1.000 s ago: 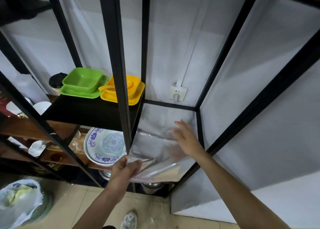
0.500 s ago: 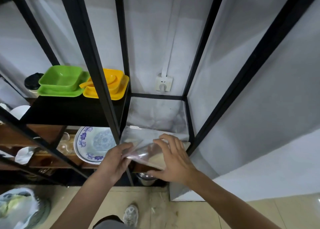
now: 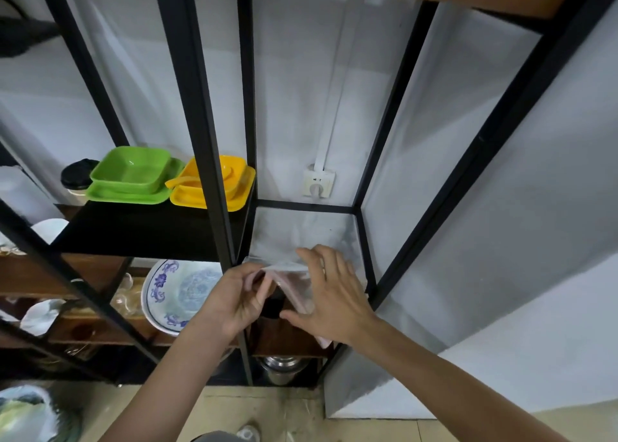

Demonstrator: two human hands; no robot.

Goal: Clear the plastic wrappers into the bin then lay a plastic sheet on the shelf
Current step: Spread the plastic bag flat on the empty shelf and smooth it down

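A clear plastic sheet [image 3: 294,231] lies on the right-hand shelf [image 3: 284,338] of the black metal rack, its front part folded back and lifted. My left hand [image 3: 234,298] pinches the sheet's front edge beside the rack's middle post. My right hand [image 3: 331,298] lies over the folded part with spread fingers, and a fold of plastic sticks out under its palm. The bin [image 3: 30,415], lined with a plastic bag that holds wrappers, stands on the floor at the bottom left corner.
Green dishes [image 3: 133,177] and yellow dishes [image 3: 214,184] sit on the black shelf to the left. A blue-patterned plate [image 3: 180,294] leans below them. A wall socket [image 3: 317,181] is behind the shelf. A steel pot [image 3: 284,368] stands underneath. The black post [image 3: 200,124] runs close to my left hand.
The sheet's front part, spread out a second ago, is now folded back. My right hand came from the middle of the sheet to its front edge, close to my left hand.
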